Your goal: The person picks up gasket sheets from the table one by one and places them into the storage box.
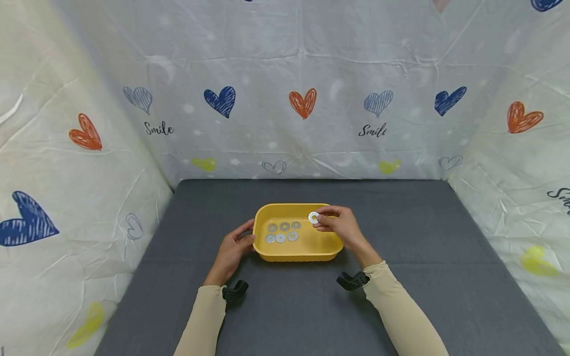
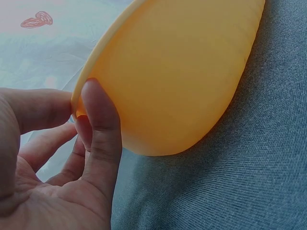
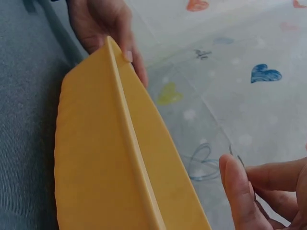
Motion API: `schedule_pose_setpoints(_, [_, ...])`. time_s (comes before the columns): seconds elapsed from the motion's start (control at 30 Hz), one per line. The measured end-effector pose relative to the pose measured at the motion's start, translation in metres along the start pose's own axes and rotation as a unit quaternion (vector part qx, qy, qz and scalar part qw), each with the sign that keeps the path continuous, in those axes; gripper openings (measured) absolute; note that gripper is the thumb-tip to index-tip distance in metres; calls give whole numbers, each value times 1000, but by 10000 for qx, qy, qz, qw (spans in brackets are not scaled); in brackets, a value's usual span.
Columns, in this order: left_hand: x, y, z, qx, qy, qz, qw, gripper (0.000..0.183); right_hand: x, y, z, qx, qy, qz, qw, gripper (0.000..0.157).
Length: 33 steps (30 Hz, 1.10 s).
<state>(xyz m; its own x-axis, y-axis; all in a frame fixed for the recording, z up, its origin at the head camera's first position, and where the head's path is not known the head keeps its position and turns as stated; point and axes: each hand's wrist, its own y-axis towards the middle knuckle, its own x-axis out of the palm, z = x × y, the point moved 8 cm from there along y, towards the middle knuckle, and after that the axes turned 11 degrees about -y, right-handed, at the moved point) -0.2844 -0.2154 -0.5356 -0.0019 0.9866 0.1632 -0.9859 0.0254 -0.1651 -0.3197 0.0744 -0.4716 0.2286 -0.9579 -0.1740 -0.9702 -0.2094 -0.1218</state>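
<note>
A yellow plastic tray [image 1: 298, 257] with rounded corners sits on the table. On its floor, towards the left, several flat metal washers [image 1: 280, 238] lie in two rows. My left hand [image 1: 230, 252] pinches the tray's left end, and the left wrist view shows the thumb and fingers [image 2: 103, 115] at the rim. Above the right part of the tray, my right hand [image 1: 345, 228] holds one washer [image 1: 313, 217] between thumb and fingertips, its face and centre hole visible. From the right wrist, this washer [image 3: 241, 162] appears nearly edge-on, mostly hidden by the fingers.
Dark grey cloth [image 1: 285, 306] covers the table around the tray. A pale curtain [image 1: 267, 64] printed with hearts and "Smile" stands behind the table and along both sides. Black bands [image 1: 235, 291] are on both wrists.
</note>
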Motion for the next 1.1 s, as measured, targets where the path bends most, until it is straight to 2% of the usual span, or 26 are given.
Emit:
schedule_pose_setpoints(0.3, [0, 0, 1, 2, 17, -59, 10000, 54, 15, 13, 9, 374, -301, -2, 9988, 22])
schedule_pose_setpoints(0.6, [0, 0, 0, 16, 17, -58, 10000, 54, 30, 19, 19, 671, -341, -181, 9970, 24])
schedule_pose_setpoints(0.93, [-1, -2, -2, -29, 73, -51, 10000, 53, 39, 31, 40, 1245, -825, 26, 9888, 21])
schedule_pose_setpoints(1.1, [0, -1, -1, -5, 91, -32, 10000, 54, 38, 35, 45, 1313, -1068, 54, 9856, 19])
